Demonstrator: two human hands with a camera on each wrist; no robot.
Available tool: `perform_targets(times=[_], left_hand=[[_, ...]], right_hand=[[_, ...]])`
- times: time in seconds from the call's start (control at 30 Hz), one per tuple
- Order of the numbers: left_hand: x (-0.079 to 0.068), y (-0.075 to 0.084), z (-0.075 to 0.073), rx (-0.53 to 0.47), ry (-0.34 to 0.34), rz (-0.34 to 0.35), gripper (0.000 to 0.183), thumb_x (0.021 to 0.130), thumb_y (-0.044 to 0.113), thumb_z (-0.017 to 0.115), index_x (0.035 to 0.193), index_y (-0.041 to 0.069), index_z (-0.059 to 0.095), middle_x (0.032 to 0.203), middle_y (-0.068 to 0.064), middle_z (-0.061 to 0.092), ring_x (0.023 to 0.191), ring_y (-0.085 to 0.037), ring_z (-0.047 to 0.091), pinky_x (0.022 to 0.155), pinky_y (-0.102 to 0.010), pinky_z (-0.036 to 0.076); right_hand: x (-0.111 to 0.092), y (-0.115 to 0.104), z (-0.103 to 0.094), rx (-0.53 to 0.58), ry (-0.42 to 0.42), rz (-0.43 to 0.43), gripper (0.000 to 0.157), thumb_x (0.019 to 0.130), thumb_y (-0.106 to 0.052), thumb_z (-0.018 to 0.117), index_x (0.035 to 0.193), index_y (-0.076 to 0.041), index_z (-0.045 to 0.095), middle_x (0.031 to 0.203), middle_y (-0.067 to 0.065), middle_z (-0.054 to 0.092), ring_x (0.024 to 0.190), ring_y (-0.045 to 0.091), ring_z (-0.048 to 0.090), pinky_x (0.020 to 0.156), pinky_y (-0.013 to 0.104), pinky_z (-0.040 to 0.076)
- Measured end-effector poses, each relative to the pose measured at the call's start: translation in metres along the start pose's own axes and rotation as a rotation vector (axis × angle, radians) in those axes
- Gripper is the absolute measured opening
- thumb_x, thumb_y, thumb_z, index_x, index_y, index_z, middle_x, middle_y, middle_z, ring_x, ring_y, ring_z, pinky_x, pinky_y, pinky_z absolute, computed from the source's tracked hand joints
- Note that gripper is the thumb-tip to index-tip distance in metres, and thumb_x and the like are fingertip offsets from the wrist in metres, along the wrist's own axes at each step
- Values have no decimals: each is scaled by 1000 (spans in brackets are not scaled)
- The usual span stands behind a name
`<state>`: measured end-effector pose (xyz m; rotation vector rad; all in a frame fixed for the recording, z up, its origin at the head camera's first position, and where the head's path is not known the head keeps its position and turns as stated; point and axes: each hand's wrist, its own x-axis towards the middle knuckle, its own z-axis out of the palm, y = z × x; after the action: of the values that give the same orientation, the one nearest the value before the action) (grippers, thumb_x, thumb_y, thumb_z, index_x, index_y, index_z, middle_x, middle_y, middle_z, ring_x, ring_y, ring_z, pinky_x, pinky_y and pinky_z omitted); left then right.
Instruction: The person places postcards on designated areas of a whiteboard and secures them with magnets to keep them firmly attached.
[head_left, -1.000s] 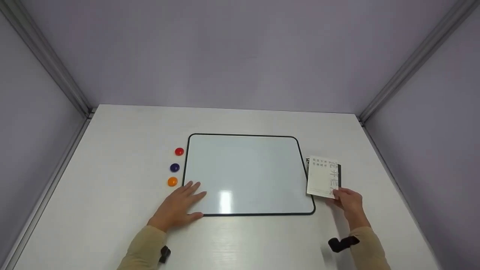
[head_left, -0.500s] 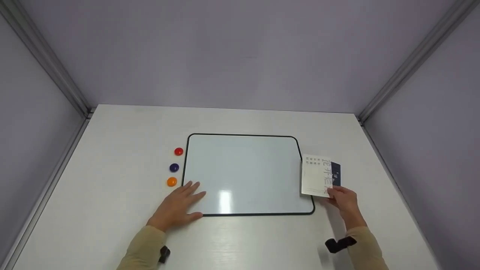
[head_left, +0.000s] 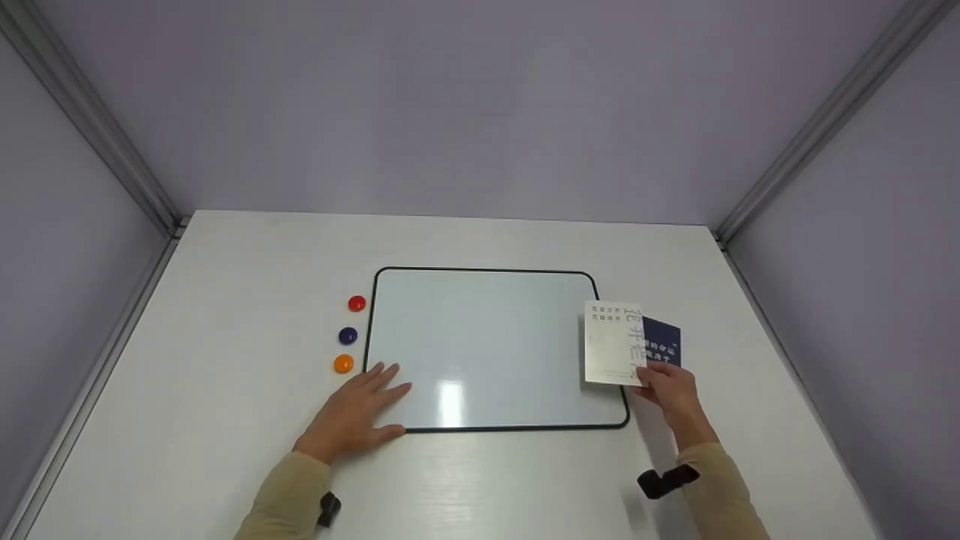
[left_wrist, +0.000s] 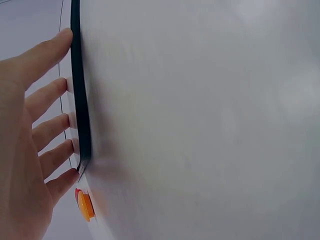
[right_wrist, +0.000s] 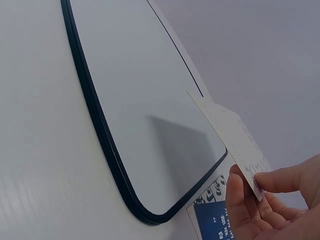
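Shifted left since the earlier frame: the right hand [head_left: 667, 386] and the white printed card [head_left: 611, 341] it holds, now overlapping more of the framed whiteboard [head_left: 487, 337] and baring more of a navy printed card [head_left: 664, 341]. Nearest the viewer, two tan sleeves [head_left: 289, 491] reach in. At the board's near left corner, the left hand [head_left: 356, 416] rests with fingers spread, fingertips at the black frame. At the right, thumb and fingers pinch the white card's near right corner; it is tilted above the board, casting a shadow there. Bringing this card over the board seems to be the step in hand; the next move probably calls for lowering it flat, with the left hand steadying the board. On the table to the right, the navy card lies partly hidden. The left hand covers one board corner. Left of the board, near to far, sit orange [head_left: 343, 364], blue [head_left: 347, 335] and red round buttons [head_left: 356, 303]. Beyond stands a pale wall [head_left: 480, 112].
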<state>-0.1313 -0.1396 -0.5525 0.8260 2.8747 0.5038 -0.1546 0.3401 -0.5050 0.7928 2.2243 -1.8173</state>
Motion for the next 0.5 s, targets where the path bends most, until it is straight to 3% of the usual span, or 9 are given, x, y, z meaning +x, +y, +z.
perform_targets(times=[0.5], left_hand=[[-1,0,1,-7,10,-2,62,89,47,62,143,20,47,156,-10,38,145,-35,35,117,-54,34]], right_hand=[[-1,-9,30,-39,-44,-48,44,94,-5,55,131,17,45,96,6,61,70,3,65,72,18,59]])
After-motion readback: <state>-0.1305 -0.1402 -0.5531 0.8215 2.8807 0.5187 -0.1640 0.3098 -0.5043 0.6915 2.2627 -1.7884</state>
